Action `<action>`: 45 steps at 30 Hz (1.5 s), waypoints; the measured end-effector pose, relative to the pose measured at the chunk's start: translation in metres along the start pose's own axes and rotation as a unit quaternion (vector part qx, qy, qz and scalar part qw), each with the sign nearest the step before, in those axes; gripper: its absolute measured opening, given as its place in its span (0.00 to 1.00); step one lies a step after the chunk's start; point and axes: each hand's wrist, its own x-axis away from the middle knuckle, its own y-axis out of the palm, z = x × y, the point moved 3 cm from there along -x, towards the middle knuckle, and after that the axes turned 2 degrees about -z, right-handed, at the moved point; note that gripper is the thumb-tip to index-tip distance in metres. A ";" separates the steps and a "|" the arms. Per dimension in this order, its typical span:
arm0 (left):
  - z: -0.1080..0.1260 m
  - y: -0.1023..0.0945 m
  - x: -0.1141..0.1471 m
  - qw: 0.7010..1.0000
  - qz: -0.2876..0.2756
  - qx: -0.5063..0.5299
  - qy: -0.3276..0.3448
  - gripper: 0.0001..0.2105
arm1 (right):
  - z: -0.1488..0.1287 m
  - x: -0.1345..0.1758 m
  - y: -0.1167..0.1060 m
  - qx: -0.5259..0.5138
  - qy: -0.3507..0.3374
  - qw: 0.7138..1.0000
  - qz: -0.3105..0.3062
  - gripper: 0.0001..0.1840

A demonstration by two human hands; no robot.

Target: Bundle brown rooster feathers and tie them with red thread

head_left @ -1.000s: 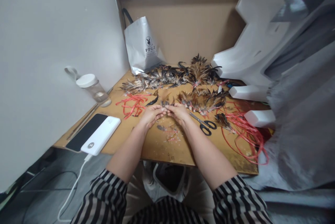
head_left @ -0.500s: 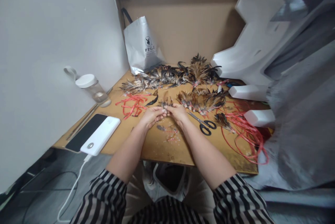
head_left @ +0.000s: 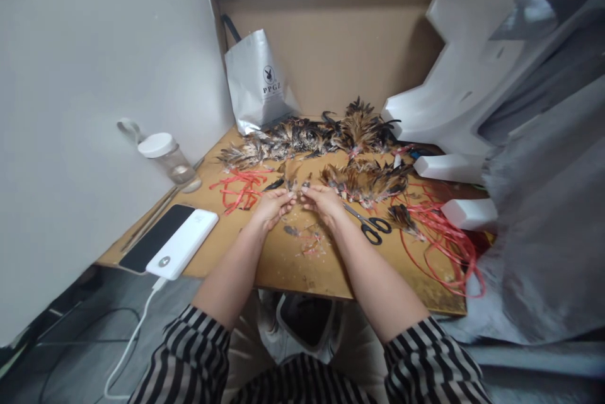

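Just beyond the left hand (head_left: 273,208), brown feathers (head_left: 290,174) stand up, pinched low, probably so the plumes don't get crushed. Right hand (head_left: 324,204) looks to be pinching a smaller feather tuft (head_left: 307,183) close by. Scissors (head_left: 363,220) lie just beside it on the tabletop (head_left: 283,271), probably for an easy grab.

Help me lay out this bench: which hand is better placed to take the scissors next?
Probably the right hand: the scissors lie beside its wrist, on its outer side, whereas the left hand would have to cross it. Both seem to pinch feathers, so neither looks free.
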 end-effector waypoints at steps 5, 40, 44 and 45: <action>-0.002 0.002 0.001 1.000 -0.007 -0.011 -0.020 0.07 | 0.009 -0.001 0.002 0.039 -0.009 0.999 0.001 0.10; -0.005 0.006 0.004 0.999 -0.034 -0.017 -0.037 0.03 | 0.014 -0.001 0.006 0.013 -0.025 0.999 -0.025 0.13; -0.005 0.005 0.002 0.999 -0.031 -0.026 -0.017 0.04 | 0.010 0.001 0.007 0.044 -0.051 0.998 -0.010 0.13; -0.004 0.004 0.001 0.999 -0.030 -0.019 -0.015 0.04 | 0.008 0.002 0.008 0.054 -0.066 0.996 -0.006 0.13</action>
